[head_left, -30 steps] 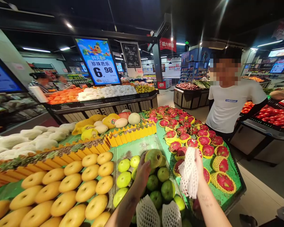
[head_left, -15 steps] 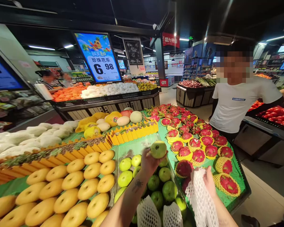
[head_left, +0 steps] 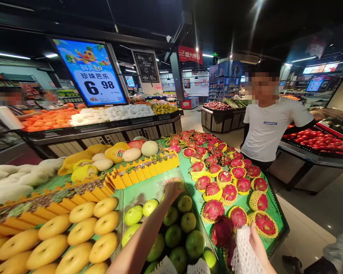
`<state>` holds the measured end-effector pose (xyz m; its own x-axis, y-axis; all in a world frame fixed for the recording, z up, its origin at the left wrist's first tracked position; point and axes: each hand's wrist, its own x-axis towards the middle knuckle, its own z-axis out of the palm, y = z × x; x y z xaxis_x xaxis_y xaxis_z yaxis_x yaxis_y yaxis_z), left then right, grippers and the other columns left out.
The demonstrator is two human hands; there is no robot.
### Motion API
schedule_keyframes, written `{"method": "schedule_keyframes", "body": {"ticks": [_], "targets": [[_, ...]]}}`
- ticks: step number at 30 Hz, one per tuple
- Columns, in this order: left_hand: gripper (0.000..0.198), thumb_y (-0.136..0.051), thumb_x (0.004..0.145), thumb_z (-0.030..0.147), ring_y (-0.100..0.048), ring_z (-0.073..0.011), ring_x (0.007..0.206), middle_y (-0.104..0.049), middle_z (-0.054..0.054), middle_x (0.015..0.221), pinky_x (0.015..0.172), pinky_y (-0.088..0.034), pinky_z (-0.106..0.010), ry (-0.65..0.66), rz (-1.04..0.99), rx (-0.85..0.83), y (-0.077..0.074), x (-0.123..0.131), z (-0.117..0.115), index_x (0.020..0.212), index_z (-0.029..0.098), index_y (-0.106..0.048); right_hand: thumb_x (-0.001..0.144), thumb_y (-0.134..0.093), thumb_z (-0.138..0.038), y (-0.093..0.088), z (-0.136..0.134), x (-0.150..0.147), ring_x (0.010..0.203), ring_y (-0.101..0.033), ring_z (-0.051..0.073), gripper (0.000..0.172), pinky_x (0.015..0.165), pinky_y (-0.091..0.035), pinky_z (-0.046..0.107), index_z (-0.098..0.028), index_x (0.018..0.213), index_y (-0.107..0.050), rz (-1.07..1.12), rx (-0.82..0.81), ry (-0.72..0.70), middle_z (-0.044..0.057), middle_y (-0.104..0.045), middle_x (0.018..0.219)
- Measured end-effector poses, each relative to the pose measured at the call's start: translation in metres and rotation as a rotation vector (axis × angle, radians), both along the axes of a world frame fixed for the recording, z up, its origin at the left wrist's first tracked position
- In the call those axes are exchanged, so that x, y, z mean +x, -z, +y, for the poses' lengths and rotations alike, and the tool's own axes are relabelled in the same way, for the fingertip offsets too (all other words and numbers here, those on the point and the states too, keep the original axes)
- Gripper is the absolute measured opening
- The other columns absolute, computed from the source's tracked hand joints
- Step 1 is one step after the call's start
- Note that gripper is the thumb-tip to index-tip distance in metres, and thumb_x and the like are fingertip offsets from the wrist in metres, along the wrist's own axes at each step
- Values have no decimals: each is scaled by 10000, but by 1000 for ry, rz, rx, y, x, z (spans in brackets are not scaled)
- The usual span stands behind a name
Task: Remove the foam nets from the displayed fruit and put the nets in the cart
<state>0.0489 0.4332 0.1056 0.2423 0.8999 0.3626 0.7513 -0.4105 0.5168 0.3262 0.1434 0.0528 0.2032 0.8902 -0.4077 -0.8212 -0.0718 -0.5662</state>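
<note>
My left hand point(head_left: 173, 188) reaches to the back of the bin of green fruit. Its fingers are closed around a round green fruit point(head_left: 180, 184), mostly hidden behind the hand. Loose green fruits point(head_left: 173, 236) lie below and beside my forearm. My right hand point(head_left: 257, 241), low on the right, grips white foam netting sleeves point(head_left: 246, 251), which hang in front of the dragon fruits point(head_left: 229, 192). More white foam netting point(head_left: 166, 266) lies on the green fruits at the bottom edge.
Rows of yellow-brown pears point(head_left: 80, 236) fill the left side. An orange picket border point(head_left: 144, 173) separates the bins from melons point(head_left: 131, 154) behind. A person in a white T-shirt point(head_left: 270, 133) stands beyond the dragon fruits, by a stand of tomatoes point(head_left: 317, 139).
My left hand has lowered the green fruit toward the back of its bin and turned, so the fruit is mostly hidden. My right hand keeps the foam netting, lower in view. The view has shifted right.
</note>
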Motion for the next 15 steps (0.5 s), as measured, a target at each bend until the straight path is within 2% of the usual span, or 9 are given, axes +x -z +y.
{"method": "schedule_keyframes", "body": {"ticks": [3,5,7,9,12,15], "targets": [[383,-810,823,572,-653,-291,1104,-712,-59,1010,997,-515,-408,104,-204,9,11,8,-1,921,225,-679,617,-870,-782,-18,-3,-4,1018,-829,348,492,906,-683,427,-343,840,-883,-50,-12,22,75,-864,910],[397,-847,787,580,-661,-271,1043,-694,-42,955,955,-543,-375,129,-321,-13,14,12,-2,830,238,-650,592,-839,-827,-26,-2,-7,1039,-821,379,483,927,-676,466,-385,785,-876,-89,-23,21,66,-863,893],[389,-867,778,552,-662,-259,1011,-681,-35,926,932,-560,-354,126,-351,-22,14,14,-4,796,239,-637,561,-835,-845,-29,0,-10,1055,-814,396,493,971,-660,486,-398,765,-872,-104,-33,22,58,-863,893],[351,-856,800,512,-668,-260,1009,-669,-33,894,944,-565,-350,119,-327,-24,12,12,-5,809,225,-654,578,-837,-837,-32,0,-13,1071,-813,385,506,1001,-650,474,-387,807,-881,-94,-26,34,53,-868,941],[263,-741,907,447,-684,-280,1054,-680,-51,893,1002,-556,-382,138,-167,-50,8,7,-7,888,187,-702,643,-859,-791,-36,0,-19,1037,-826,345,543,952,-674,442,-335,936,-891,-68,-3,55,70,-870,1023],[270,-614,994,382,-683,-309,1163,-735,-113,1051,1081,-522,-435,165,-6,-94,2,4,-10,1039,142,-730,649,-911,-733,-44,2,-24,877,-836,279,570,839,-689,386,-261,967,-880,-34,34,7,92,-867,962]]}}
